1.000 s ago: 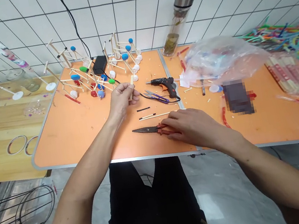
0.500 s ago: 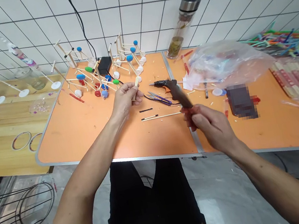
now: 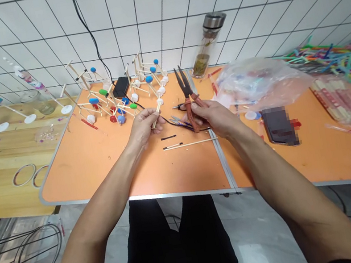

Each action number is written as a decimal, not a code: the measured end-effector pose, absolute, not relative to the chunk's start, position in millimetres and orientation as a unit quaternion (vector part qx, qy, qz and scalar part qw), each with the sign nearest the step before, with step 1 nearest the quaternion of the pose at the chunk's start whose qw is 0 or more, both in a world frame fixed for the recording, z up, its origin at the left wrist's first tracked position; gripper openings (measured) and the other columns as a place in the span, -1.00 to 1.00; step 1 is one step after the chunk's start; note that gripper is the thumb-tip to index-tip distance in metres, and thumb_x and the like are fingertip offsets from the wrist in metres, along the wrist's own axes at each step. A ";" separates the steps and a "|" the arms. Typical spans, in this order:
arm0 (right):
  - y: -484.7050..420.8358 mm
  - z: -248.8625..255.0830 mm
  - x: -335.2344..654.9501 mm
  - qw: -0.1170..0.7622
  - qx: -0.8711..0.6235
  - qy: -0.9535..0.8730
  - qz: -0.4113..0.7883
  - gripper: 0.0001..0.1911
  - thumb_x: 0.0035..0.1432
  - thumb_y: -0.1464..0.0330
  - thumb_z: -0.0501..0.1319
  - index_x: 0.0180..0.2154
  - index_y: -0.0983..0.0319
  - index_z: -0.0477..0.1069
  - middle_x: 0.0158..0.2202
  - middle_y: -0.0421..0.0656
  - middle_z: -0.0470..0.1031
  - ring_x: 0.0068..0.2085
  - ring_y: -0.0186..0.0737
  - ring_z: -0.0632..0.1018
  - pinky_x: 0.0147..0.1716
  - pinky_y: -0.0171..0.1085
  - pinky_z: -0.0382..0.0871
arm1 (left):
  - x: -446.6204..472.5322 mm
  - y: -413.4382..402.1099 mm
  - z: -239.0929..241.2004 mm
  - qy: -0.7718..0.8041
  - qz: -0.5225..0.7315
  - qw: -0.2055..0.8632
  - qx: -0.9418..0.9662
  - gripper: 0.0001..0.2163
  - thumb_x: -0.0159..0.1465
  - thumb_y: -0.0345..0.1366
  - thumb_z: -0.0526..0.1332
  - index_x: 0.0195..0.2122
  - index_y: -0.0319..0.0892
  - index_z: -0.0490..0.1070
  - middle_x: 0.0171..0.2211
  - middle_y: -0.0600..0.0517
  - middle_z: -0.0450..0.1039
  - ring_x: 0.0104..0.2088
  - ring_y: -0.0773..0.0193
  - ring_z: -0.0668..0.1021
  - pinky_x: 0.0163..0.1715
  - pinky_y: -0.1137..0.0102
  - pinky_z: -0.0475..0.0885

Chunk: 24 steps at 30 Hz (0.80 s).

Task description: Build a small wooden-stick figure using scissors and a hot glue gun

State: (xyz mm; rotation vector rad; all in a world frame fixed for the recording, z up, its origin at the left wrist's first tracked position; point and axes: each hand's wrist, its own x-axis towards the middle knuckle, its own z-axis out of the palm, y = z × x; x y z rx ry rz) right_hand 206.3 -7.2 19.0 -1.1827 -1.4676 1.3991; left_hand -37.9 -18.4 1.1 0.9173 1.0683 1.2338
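Between the fingers of my left hand (image 3: 146,127) are short pale wooden sticks (image 3: 158,107), held above the orange table. My right hand (image 3: 210,115) grips a pair of long-nose pliers (image 3: 184,88) by their red-brown handles, jaws pointing up and slightly parted. Behind the pliers lie scissors (image 3: 179,122), partly covered, and the dark tip of a glue gun (image 3: 176,107), mostly hidden by my right hand. Closer to me on the table are a long thin stick (image 3: 194,142), a short stick with a dark end (image 3: 173,145) and a small black strip (image 3: 168,137).
Several stick frames with coloured caps (image 3: 93,101) stand at the back left, near a black phone-like object (image 3: 122,86). A glass bottle (image 3: 204,51) leans by the wall. Right of it lie a plastic bag (image 3: 255,85), a dark device (image 3: 279,126) and packed sticks (image 3: 340,100).
My right hand has brought the pliers left and away from me, turning their jaws upward. My left hand keeps the sticks in nearly the same place. The view has shifted slightly.
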 end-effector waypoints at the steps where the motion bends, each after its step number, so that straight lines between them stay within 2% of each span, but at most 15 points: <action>1: -7.8 16.9 207.5 0.391 -0.454 -0.574 0.558 -0.28 0.09 -0.28 0.55 -0.07 0.17 0.60 -0.52 -0.26 0.46 -0.52 -0.28 0.36 -0.52 -0.27 0.17 | -37.8 -17.9 0.5 0.453 0.534 0.592 0.400 -0.83 0.26 -0.25 0.46 -0.23 -0.17 0.53 -0.49 0.10 0.60 -0.62 0.43 0.52 -0.61 0.56 0.37; 4: -11.5 13.7 211.1 0.397 -0.432 -0.581 0.564 -0.31 0.17 -0.26 0.52 -0.04 0.18 0.61 -0.48 -0.21 0.56 -0.53 -0.29 0.42 -0.56 -0.28 0.14 | -36.8 -17.5 1.3 0.431 0.543 0.589 0.416 -0.87 0.25 -0.30 0.43 -0.23 -0.16 0.54 -0.53 0.16 0.50 -0.64 0.43 0.47 -0.63 0.54 0.33; 7: -16.0 15.7 212.0 0.391 -0.429 -0.595 0.556 -0.29 0.21 -0.26 0.50 0.02 0.20 0.62 -0.28 -0.06 0.74 -0.52 -0.30 0.52 -0.59 -0.29 0.17 | -35.1 -20.1 9.4 0.426 0.544 0.576 0.436 -0.90 0.29 -0.31 0.43 -0.20 -0.16 0.58 -0.56 0.19 0.40 -0.66 0.45 0.40 -0.65 0.54 0.26; 10: -20.1 19.6 211.0 0.386 -0.428 -0.609 0.544 -0.24 0.21 -0.28 0.48 0.11 0.18 0.62 -0.11 0.02 0.79 -0.37 -0.19 0.71 -0.51 -0.30 0.39 | -32.0 -25.1 24.1 0.442 0.539 0.552 0.458 -0.85 0.35 -0.21 0.47 -0.20 -0.15 0.60 -0.57 0.19 0.34 -0.66 0.46 0.37 -0.65 0.52 0.22; 13: -22.6 22.4 210.9 0.376 -0.428 -0.627 0.532 -0.20 0.20 -0.31 0.47 0.19 0.13 0.61 -0.01 0.01 0.77 -0.20 -0.09 0.80 -0.38 -0.28 0.58 | -27.0 -29.2 39.8 0.447 0.540 0.528 0.478 -0.78 0.39 -0.12 0.48 -0.27 -0.14 0.59 -0.57 0.16 0.37 -0.64 0.44 0.36 -0.64 0.51 0.23; 16: -23.8 24.3 211.2 0.368 -0.429 -0.646 0.513 -0.22 0.22 -0.33 0.45 0.15 0.13 0.61 0.00 -0.02 0.73 -0.12 -0.05 0.81 -0.28 -0.24 0.65 | -20.7 -29.2 50.7 0.446 0.536 0.517 0.496 -0.76 0.39 -0.10 0.49 -0.27 -0.13 0.59 -0.56 0.14 0.43 -0.63 0.44 0.37 -0.62 0.50 0.25; 20: -24.3 27.1 210.3 0.355 -0.423 -0.685 0.475 -0.23 0.23 -0.38 0.39 0.04 0.15 0.58 -0.09 -0.04 0.69 -0.11 0.00 0.79 -0.27 -0.22 0.62 | -12.9 -23.8 53.8 0.443 0.540 0.510 0.502 -0.83 0.40 -0.18 0.47 -0.25 -0.13 0.61 -0.57 0.13 0.49 -0.62 0.43 0.42 -0.58 0.52 0.30; 24: -23.8 27.0 210.6 0.329 -0.429 -0.735 0.409 -0.31 0.39 -0.32 0.26 0.03 0.16 0.56 -0.16 -0.05 0.68 -0.10 0.06 0.75 -0.20 -0.14 0.57 | -9.2 -20.1 48.1 0.444 0.543 0.512 0.496 -0.85 0.42 -0.22 0.44 -0.27 -0.14 0.60 -0.56 0.11 0.52 -0.62 0.43 0.45 -0.58 0.52 0.32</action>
